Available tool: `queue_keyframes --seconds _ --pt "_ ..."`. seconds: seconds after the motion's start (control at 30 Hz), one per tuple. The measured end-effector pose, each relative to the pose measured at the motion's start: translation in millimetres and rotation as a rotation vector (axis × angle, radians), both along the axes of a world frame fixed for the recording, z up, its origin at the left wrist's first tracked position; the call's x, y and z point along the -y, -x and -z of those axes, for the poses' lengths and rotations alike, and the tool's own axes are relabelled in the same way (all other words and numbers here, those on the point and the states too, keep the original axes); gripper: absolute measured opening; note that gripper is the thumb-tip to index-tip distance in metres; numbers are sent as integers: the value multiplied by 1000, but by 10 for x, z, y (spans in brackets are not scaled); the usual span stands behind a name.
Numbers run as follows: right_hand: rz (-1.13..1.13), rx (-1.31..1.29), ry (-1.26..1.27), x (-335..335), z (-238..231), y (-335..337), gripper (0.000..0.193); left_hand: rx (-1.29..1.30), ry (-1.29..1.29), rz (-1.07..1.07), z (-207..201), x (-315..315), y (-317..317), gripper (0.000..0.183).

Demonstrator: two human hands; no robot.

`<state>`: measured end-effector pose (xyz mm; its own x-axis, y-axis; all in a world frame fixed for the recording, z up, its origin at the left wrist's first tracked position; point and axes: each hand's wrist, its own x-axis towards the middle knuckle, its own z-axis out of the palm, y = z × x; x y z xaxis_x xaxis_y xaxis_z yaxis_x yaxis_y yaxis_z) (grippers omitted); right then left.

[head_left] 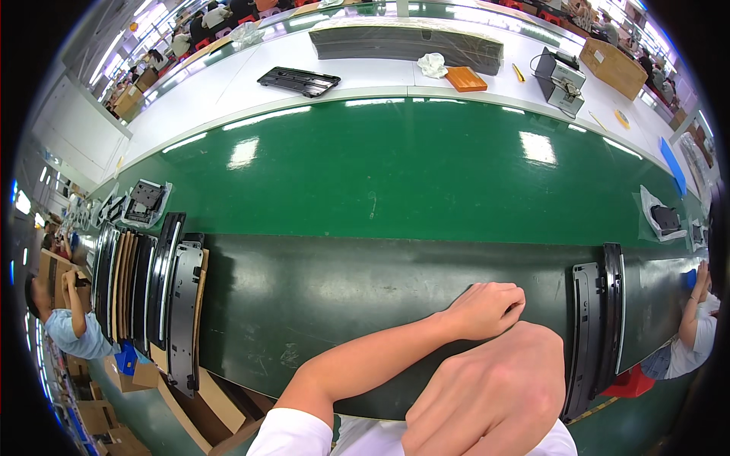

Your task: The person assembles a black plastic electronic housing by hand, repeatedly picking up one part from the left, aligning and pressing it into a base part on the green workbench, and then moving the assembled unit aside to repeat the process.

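Observation:
My left hand (487, 310) is loosely curled over the dark bench mat (365, 289), its forearm crossing from the lower edge toward the right. Nothing shows in its bent fingers. My right hand (494, 384) is raised close in front of me, large in the picture, and covers part of the mat. Its back faces up, while its fingertips are hidden toward the lower edge. Just right of the hands, a long black and grey panel (585, 334) lies beside a dark strip with a shiny edge (612, 311). Neither hand touches them.
At the left stands a row of long panels (182, 319) with cardboard sheets between. Bagged black parts (144, 201) lie behind. Beyond the green surface (380, 175), a white bench (228, 91) holds a black frame (299, 80) and an orange block (465, 78). Co-workers sit at both sides.

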<state>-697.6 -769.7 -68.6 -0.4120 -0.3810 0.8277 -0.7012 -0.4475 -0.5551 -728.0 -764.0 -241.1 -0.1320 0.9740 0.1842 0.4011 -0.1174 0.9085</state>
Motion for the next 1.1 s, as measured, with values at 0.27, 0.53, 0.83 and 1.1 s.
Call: queue_keyframes --seconds 0.27,0.53,0.83,1.1 --pt "-18 44 78 -25 -115 55 10 -8 8 -18 6 36 36 11" --pt "-21 11 128 44 41 39 10 -14 16 -19 10 47 35 11" --pt "-36 110 166 24 -34 12 7 -21 4 -16 19 22 37 11" --pt "-48 39 1 -37 -57 15 10 -49 8 -20 50 24 22 10"
